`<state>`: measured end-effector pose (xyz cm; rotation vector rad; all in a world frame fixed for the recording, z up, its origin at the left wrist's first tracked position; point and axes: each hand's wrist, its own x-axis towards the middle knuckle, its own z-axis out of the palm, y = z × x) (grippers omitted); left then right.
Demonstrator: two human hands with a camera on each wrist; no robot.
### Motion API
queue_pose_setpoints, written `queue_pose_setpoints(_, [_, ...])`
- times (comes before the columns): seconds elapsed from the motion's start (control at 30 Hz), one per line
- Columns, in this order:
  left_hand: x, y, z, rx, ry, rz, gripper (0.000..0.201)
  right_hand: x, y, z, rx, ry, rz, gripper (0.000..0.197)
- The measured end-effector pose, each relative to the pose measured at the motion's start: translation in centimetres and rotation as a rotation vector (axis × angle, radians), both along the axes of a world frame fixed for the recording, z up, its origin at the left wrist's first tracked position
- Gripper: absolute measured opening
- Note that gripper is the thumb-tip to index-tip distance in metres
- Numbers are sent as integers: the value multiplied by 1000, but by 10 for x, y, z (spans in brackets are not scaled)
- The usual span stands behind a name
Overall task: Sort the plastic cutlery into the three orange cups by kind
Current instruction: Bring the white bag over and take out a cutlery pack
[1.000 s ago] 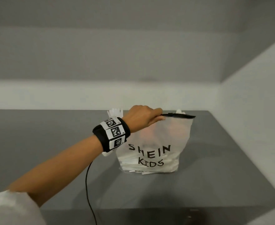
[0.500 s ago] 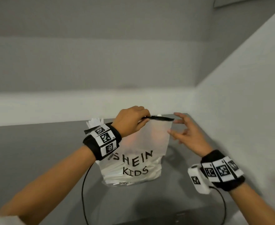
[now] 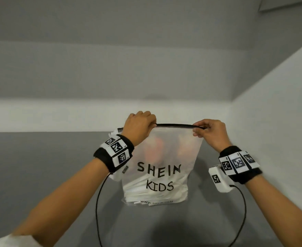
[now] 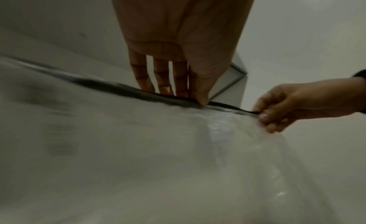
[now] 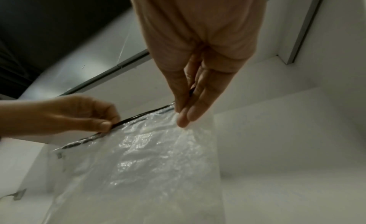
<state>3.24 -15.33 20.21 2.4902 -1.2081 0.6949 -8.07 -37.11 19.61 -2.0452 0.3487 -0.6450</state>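
A frosted plastic zip bag (image 3: 157, 175) printed "SHEIN KIDS" stands upright on the grey table. Blurred orange shapes (image 3: 155, 150) show through its upper half. Pale white pieces (image 3: 155, 195) lie at its bottom, too blurred to tell their kinds. My left hand (image 3: 152, 124) pinches the left end of the black zip strip (image 3: 175, 125). My right hand (image 3: 197, 130) pinches the strip's right end. The left wrist view shows my left hand (image 4: 198, 97) with thumb and fingers on the strip. In the right wrist view my right hand (image 5: 183, 113) pinches the bag (image 5: 148, 157) at its top corner.
The grey table (image 3: 39, 166) runs left and toward me from the bag. A white wall (image 3: 271, 122) closes the right side, close to the bag. A pale ledge runs along the back. Black cables (image 3: 97, 202) hang from both wrists.
My right hand has come into view and taken hold of the right end of the zip strip. The left hand keeps its pinch on the left end.
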Motion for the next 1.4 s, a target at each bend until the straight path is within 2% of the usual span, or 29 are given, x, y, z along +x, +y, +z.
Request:
queue_pose_setpoints(0.2, [33,97,-9,-38,117,140,17,6,3,-6,24,-56,35,13])
queue_pose_setpoints(0.3, [30,103,-9,-48,333,76,27,11,9,-5,-22,-86,50,16])
queue_pose_setpoints(0.37, [24,92,-6,-135,458,12,41,13,12,-5,-28,-115,64,11])
queue_pose_setpoints(0.4, [23,83,-4,-175,481,-3,42,13,14,-6,-19,-133,69,7])
queue_pose_setpoints(0.47, [22,63,1,-190,478,-4,34,13,15,-6,18,-169,76,5])
queue_pose_setpoints(0.53, [22,44,3,-123,466,-9,23,12,14,-6,48,-184,64,8])
queue_pose_setpoints(0.63, [25,23,1,-4,466,8,18,11,12,-5,61,-183,62,4])
queue_pose_setpoints(0.73, [26,14,1,-67,397,78,23,9,10,-5,64,-178,72,8])
queue_pose_setpoints(0.8, [26,13,2,-80,441,80,36,9,8,-4,50,-158,62,12])
queue_pose_setpoints(0.9, [23,14,-2,141,445,74,41,9,3,-3,33,-48,37,15])
queue_pose_setpoints(1.03, [12,12,-9,381,278,148,39,7,-1,-1,-71,241,22,20])
queue_pose_setpoints(1.1, [6,9,-13,380,218,188,41,8,2,-5,-203,326,-1,15])
queue_pose_setpoints(1.17, [3,10,-18,266,205,223,38,12,2,-10,-259,312,-23,18])
queue_pose_setpoints(1.23, [3,11,-26,84,237,241,39,12,4,-11,-64,245,7,18])
queue_pose_setpoints(1.3, [6,13,-37,-56,355,223,57,11,6,-11,254,205,72,15])
queue_pose_setpoints(1.37, [4,13,-47,-97,495,182,67,11,10,-11,550,199,125,16])
queue_pose_setpoints(1.4, [2,13,-53,-44,532,179,67,11,11,-12,703,178,146,18])
